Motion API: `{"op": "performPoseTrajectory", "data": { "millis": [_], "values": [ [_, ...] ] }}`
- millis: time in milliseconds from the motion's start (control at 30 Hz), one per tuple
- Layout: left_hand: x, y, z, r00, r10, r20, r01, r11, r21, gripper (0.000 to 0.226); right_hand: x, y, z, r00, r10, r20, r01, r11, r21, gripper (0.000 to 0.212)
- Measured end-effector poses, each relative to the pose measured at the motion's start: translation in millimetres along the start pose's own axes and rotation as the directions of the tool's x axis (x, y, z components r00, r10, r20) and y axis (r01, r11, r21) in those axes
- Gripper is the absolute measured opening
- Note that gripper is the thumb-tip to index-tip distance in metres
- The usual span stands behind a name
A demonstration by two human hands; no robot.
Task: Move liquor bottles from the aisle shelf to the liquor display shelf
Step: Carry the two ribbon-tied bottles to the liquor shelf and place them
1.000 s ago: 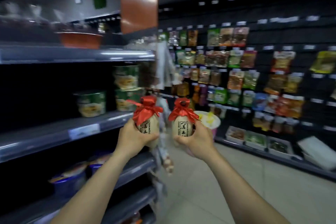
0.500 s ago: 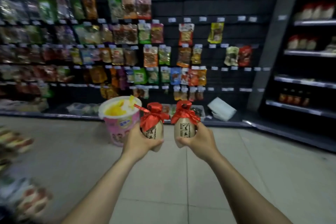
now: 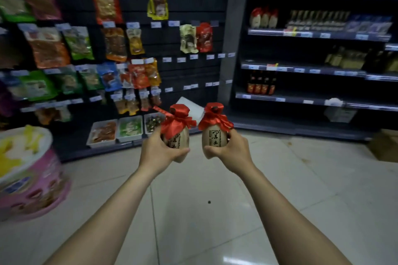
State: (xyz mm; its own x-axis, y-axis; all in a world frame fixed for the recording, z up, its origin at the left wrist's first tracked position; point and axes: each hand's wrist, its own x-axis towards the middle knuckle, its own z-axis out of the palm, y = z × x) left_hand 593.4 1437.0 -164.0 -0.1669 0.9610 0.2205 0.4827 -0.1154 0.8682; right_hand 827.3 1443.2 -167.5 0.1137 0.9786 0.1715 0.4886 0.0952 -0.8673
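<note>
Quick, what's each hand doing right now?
Left hand: grips the left liquor bottle round its body.
Right hand: grips the right liquor bottle the same way.

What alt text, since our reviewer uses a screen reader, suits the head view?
The left hand and right hand each grip a small tan liquor bottle capped in red cloth, left bottle beside right bottle, above a tiled floor. A dark bottle shelf stands ahead right; snack packets hang left.
</note>
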Motion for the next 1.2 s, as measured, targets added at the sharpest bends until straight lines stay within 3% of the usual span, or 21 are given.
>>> {"op": "performPoseTrajectory", "data": {
  "millis": [133, 367, 633, 967, 1200],
  "values": [
    [92.1, 25.5, 105.0, 0.996, 0.067, 0.057, -0.066, 0.998, -0.018, 0.083, 103.3, 50.7, -45.6, 0.999, 0.000, -0.055, -0.001, 1.000, -0.002, 0.056],
    [247.0, 84.4, 274.1, 0.998, 0.060, 0.027, -0.058, 0.997, -0.054, 0.080, 303.4, 126.1, -145.8, 0.998, -0.015, -0.058, 0.013, 0.999, -0.036, 0.060],
    [417.6, 130.7, 417.4, 0.998, 0.059, -0.011, -0.059, 0.998, -0.027, 0.083, 506.3, 197.7, -224.8, 0.995, 0.004, -0.096, 0.000, 0.999, 0.044, 0.060],
    [669.0, 163.3, 620.0, 0.996, 0.064, -0.062, -0.066, 0.997, -0.034, 0.078, 804.7, 290.7, -297.9, 0.996, -0.022, -0.090, 0.021, 1.000, -0.017, 0.059],
    [804.7, 207.7, 706.1, 0.996, 0.071, -0.044, -0.069, 0.997, 0.044, 0.074, 971.4, 327.7, -347.2, 0.993, -0.007, -0.119, 0.000, 0.998, -0.056, 0.059]
  ]
}}
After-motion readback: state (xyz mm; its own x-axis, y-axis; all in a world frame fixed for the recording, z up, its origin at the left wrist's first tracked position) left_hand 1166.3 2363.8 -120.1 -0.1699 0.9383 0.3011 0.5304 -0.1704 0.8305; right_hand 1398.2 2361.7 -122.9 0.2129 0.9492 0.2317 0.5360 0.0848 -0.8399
